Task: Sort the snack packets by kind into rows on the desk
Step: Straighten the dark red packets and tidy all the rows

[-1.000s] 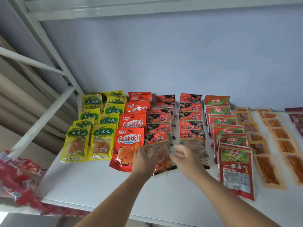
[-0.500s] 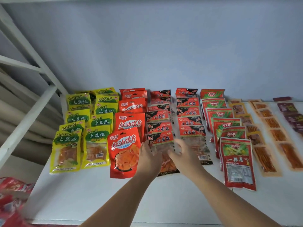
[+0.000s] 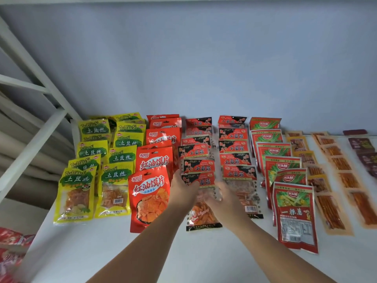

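the white desk (image 3: 102, 252) carries snack packets in rows that run from the near edge back to the blue wall (image 3: 204, 68). order from the left:

- two rows of yellow packets (image 3: 114, 193)
- one row of orange-red packets (image 3: 151, 197)
- the left red-and-black row (image 3: 195, 152) and the right red-and-black row (image 3: 236, 160)
- one row of red-and-green packets (image 3: 293, 213)
- two rows of clear packets of orange sticks (image 3: 330, 209)
- dark purple packets (image 3: 362, 144) at the far right

both hands are on the front red-and-black packet (image 3: 204, 215). it lies flat at the near end of the left red-and-black row, just beside the front orange-red packet.

the left hand (image 3: 183, 190) covers its upper left corner, back of the hand up. whether the fingers pinch the edge cannot be told.

the right hand (image 3: 223, 196) sits on its right side with fingers bent down onto the clear window. it is blurred, so its grip cannot be told.

loose red packets (image 3: 10, 244) lie off the desk at the lower left, below a white frame (image 3: 34, 127).
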